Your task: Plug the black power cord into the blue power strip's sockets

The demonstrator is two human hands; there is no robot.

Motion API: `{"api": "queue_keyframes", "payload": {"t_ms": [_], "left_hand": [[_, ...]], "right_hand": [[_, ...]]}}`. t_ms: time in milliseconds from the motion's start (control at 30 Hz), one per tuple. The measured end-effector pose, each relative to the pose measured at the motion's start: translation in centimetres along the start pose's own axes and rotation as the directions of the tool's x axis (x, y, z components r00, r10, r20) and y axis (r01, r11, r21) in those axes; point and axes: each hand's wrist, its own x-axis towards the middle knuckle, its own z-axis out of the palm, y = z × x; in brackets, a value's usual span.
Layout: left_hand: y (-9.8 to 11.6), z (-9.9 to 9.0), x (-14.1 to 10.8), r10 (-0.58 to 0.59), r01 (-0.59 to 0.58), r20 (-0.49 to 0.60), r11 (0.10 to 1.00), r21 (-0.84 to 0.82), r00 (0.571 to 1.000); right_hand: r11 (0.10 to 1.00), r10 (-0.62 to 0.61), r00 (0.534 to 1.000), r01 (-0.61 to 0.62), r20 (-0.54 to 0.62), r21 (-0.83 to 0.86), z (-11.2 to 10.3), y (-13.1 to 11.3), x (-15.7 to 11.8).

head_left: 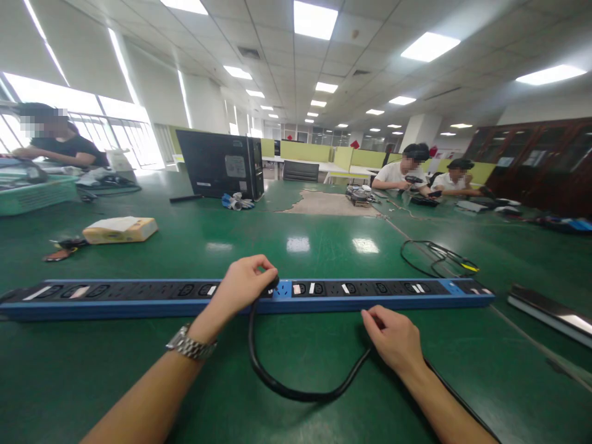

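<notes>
A long blue-and-black power strip [148, 310] lies across the green table, its row of sockets facing up and white labels stuck among them. My left hand [243, 283] is pinched around a black plug [272, 285] at the strip's middle, beside a blue socket section. Whether the plug is seated in a socket I cannot tell, since my fingers hide its underside. From it a thick black cable [296, 394] loops toward me and up to my right hand [395, 339]. Those fingers are curled closed around the cable, just in front of the strip.
Beyond the strip are a yellow tissue pack [139, 230], a black computer case [213, 163] and blue-grey gloves [238, 201]. A coiled black cable [430, 256] lies at right, near a dark flat bar [546, 311]. Other people sit around the table. A green basket [39, 196] stands far left.
</notes>
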Motion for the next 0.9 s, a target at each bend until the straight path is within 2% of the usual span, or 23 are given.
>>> {"api": "queue_keyframes", "payload": {"t_ms": [67,167,333,467,567,667,800,900], "left_hand": [[0.6,1.8,0.4,0.016,-0.019,0.038,0.997,0.073,0.999],[0.8,3.0,0.6,-0.004,0.002,0.009,0.976,0.217,1.000],[1.0,3.3,0.8,-0.017,0.006,0.027,0.933,0.361,0.999],[1.5,4.3,1.0,-0.003,-0.015,0.040,0.893,0.451,0.999],[1.4,4.5,1.2,-0.024,-0.006,0.065,0.906,0.424,0.998],[2.0,3.4,1.2,-0.018,0.000,0.044,0.923,0.385,0.999],[5.1,2.2,1.5,0.066,-0.041,-0.127,0.981,0.191,0.990],[7.3,4.0,1.9,0.149,-0.145,-0.050,0.986,0.080,0.988]], "right_hand": [[0.989,0.137,0.990,-0.138,-0.011,-0.057,-0.6,1.6,0.8],[0.959,0.278,0.960,-0.278,-0.015,-0.058,-1.4,3.2,1.4],[0.959,0.282,0.959,-0.282,-0.040,0.006,-1.6,3.0,1.2],[0.965,0.262,0.963,-0.261,-0.058,0.012,-1.5,2.6,0.9],[0.965,0.261,0.964,-0.262,-0.047,-0.003,-1.5,2.5,0.8],[0.960,0.278,0.961,-0.278,-0.010,-0.025,-1.3,2.3,1.0],[0.945,0.317,0.948,-0.317,-0.013,-0.082,-1.7,2.8,1.6],[0.905,0.399,0.911,-0.410,-0.106,-0.114,-2.9,4.6,2.1]]}}
